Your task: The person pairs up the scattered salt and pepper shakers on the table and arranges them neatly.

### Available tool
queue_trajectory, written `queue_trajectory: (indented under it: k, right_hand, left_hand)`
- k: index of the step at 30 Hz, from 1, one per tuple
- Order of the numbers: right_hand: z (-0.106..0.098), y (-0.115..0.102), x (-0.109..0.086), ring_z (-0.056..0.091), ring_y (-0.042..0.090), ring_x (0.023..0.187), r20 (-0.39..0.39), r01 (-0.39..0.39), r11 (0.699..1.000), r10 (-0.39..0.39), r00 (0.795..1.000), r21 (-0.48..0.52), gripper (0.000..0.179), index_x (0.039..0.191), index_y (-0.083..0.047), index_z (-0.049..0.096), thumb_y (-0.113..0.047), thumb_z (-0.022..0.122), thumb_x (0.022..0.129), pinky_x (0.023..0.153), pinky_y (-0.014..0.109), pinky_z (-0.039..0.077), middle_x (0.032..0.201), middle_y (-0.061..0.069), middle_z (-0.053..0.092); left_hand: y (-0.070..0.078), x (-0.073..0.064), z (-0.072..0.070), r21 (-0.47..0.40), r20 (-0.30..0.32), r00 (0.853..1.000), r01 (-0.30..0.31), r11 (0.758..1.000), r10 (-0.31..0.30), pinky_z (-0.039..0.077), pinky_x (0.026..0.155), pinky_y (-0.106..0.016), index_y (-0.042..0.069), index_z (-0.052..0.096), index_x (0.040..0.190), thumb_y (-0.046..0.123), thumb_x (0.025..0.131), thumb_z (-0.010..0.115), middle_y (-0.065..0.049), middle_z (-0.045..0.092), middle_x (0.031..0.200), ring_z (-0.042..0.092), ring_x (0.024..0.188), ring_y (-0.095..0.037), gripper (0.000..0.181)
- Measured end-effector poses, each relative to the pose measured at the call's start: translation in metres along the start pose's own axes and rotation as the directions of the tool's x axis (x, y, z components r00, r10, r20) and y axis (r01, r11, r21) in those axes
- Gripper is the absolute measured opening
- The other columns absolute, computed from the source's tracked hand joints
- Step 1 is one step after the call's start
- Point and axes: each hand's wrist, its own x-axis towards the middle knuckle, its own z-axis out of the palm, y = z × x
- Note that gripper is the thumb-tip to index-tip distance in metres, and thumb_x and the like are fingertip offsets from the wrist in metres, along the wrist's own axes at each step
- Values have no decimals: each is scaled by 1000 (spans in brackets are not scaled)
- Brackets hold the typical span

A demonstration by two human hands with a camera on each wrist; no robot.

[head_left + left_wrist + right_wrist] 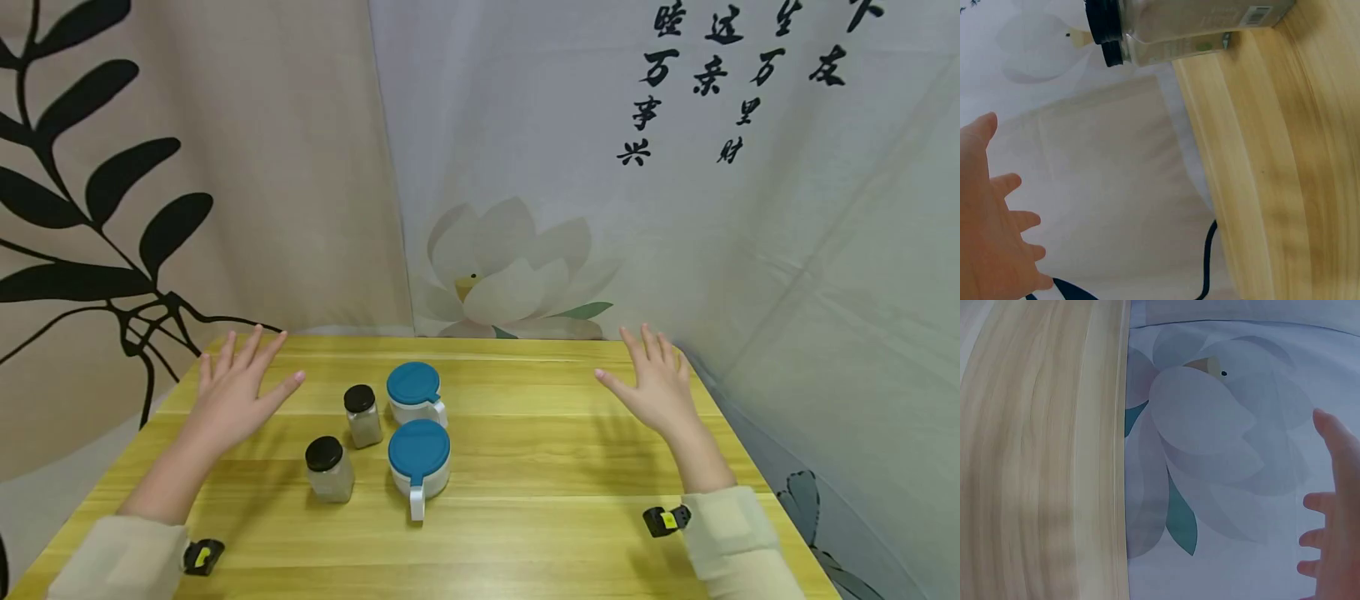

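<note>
- Two sets of fingers [271,351]: wide, holding nothing.
- Left hand [228,407]: best grip jars [331,482] below lids [324,453], rightward of fingers.
- Right hand [660,393]: best take nearer mug [420,452], leftward, by handle [417,503].

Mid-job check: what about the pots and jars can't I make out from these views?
- Inside the front pot and rear pot: head view, covered by their blue lids.
- Rear pot's base: head view, partly hidden by the front pot.
- Nearer jar: left wrist view, cut off by the top edge; its barcode label is too small and blurred to read.
- Farther jar: left wrist view, partly hidden by the nearer jar.
</note>
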Motion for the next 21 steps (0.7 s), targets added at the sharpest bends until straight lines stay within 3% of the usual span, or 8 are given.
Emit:
queue_trajectory:
  k: [21]
  right_hand:
    - [4,-22,-15,2,40,141,-47,54,996,-50,998,77,88,155,-17,17,-60,56,88,104,67,-1,157,19,9]
  left_hand:
    - [25,-21,-3,-79,-66,998,-24,997,19,-21,104,-55,14,19,154,48,96,52,-22,8,156,-11,141,-40,75]
